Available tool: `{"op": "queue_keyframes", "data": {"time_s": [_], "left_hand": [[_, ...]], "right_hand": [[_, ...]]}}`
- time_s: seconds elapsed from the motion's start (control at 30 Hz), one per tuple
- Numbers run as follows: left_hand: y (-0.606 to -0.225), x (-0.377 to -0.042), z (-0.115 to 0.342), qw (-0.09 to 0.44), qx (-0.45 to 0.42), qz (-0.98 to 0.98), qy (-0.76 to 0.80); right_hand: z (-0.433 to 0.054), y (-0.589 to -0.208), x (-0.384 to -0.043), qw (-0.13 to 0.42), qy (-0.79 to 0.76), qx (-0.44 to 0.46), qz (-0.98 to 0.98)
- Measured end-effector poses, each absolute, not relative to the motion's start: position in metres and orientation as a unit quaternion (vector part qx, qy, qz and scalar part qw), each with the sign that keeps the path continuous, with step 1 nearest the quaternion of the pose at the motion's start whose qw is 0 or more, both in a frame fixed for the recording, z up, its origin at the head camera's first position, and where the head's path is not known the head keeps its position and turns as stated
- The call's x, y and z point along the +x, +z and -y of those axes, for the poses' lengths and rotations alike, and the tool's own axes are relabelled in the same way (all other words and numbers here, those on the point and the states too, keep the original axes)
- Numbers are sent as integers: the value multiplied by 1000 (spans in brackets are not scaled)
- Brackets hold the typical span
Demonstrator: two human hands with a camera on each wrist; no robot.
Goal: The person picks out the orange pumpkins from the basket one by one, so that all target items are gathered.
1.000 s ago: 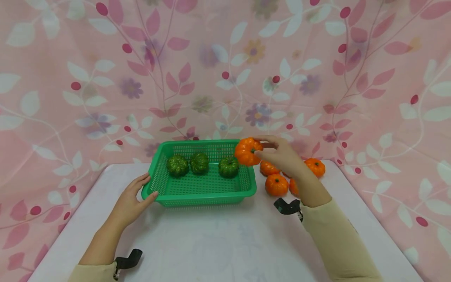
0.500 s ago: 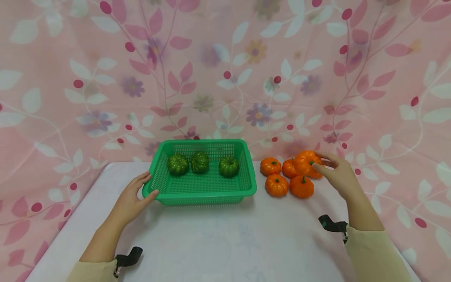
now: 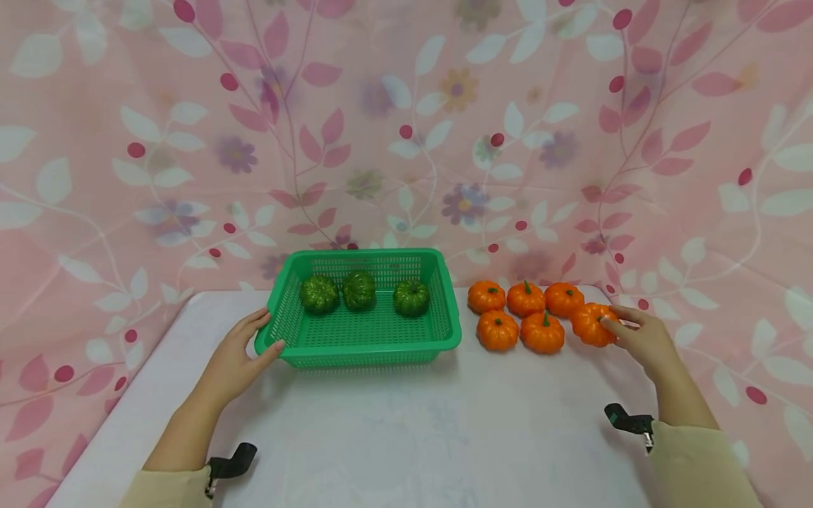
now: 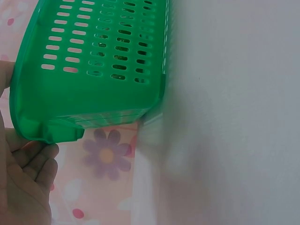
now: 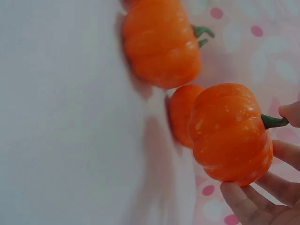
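My right hand (image 3: 644, 339) grips a small orange pumpkin (image 3: 594, 324) by its side, at the right end of a group of orange pumpkins. In the right wrist view that pumpkin (image 5: 232, 133) has its green stem near the thumb, and it overlaps another pumpkin (image 5: 180, 115) behind it. My left hand (image 3: 238, 360) holds the left end of a green plastic basket (image 3: 375, 349), its fingertips tucked under the rim in the left wrist view. Inside the basket sit three green pumpkins, one on the left (image 3: 320, 294), one beside it (image 3: 359, 290) and one farther right (image 3: 411, 298).
Several more orange pumpkins stand in two rows right of the basket, among them a front one (image 3: 498, 330) and a back one (image 3: 526, 299). A white cloth (image 3: 406, 430) covers the table. Behind it hangs a pink floral curtain (image 3: 406, 176).
My right hand has carried the orange pumpkin from the basket's right rim rightward, past the other orange pumpkins, and lower. The left hand and the basket have stayed in place.
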State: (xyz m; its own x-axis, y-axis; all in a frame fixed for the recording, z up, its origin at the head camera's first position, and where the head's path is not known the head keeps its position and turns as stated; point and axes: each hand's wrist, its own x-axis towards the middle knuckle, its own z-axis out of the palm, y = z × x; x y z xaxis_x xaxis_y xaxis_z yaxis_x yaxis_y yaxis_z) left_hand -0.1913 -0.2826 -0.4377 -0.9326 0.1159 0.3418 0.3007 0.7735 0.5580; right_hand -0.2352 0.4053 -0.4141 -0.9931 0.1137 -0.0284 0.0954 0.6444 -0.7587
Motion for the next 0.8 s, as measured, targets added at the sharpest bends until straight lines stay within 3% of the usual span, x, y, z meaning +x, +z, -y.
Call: {"op": "queue_keyframes", "data": {"time_s": [0.47,0.8], "left_hand": [[-435,-190,282,135,-104,931,-322],[-435,-190,282,141,-107,930,-321]], "right_hand": [[-411,-438,-247,-72,427,-64,899],[-411,-440,-249,-89,444,-60,890]]}}
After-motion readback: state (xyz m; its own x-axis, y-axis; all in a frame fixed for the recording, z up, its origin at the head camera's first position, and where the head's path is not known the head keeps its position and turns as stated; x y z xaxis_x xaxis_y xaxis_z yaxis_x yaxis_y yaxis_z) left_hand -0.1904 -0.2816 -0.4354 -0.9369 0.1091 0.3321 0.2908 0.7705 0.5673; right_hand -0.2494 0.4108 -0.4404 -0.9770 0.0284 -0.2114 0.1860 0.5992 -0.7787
